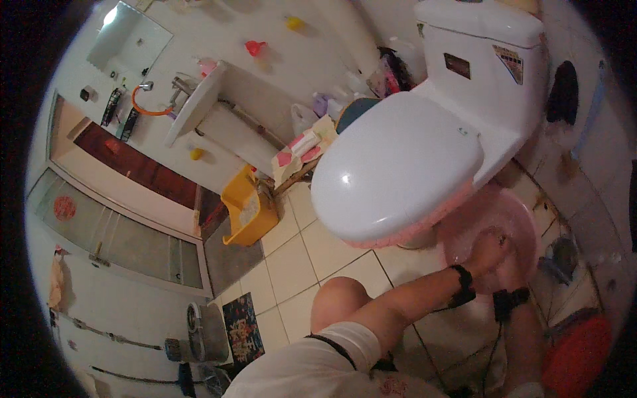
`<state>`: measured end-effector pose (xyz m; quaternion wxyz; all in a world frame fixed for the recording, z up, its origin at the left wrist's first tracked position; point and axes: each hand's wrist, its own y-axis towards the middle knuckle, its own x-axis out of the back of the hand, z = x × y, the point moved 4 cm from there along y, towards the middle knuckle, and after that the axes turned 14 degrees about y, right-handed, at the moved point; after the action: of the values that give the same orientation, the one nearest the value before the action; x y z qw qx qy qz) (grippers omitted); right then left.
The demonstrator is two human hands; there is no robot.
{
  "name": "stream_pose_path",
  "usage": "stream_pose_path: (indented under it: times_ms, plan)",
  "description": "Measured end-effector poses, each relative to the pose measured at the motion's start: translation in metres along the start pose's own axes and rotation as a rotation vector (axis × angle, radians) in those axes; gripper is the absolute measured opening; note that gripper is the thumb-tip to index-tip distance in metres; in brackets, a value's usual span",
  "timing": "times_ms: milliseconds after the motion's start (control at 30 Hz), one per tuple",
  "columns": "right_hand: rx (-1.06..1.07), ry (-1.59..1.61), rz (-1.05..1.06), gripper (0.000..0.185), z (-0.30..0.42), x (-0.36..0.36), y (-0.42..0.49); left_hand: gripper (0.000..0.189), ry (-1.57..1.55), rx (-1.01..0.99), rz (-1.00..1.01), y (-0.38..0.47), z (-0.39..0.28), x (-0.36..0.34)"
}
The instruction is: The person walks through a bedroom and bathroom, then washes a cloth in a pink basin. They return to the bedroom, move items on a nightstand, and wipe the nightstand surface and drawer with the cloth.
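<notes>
A pink plastic basin stands on the tiled floor beside the toilet. My left hand and my right hand are together inside it, touching or nearly so. Whether the fingers hold anything is hidden by blur and overlap. Each wrist wears a black strap, with a dark cable running down from the right one. The white toilet has its lid down, and a pink fuzzy cover shows under the lid's edge, close to the basin.
A red object lies at lower right. Dark brush-like things are right of the basin. Farther left are a yellow litter tray, a washbasin, a patterned mat and a grey bin. Bottles stand behind the toilet.
</notes>
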<state>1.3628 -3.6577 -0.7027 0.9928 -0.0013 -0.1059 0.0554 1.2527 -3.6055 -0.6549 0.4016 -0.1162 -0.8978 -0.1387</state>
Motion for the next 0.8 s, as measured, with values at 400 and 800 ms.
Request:
stream_pose_path:
  times_ms: [400,800]
  plan:
    - [-0.208,0.734,-0.213,0.046,-0.006,-0.023,0.005,0.022,0.083,0.068,0.115,0.005,0.013,-0.016]
    - [-0.333,1.431,-0.497,0.046,-0.011,-0.041,0.042,0.022,0.646,-0.106,-0.2,0.02,0.063,-0.073]
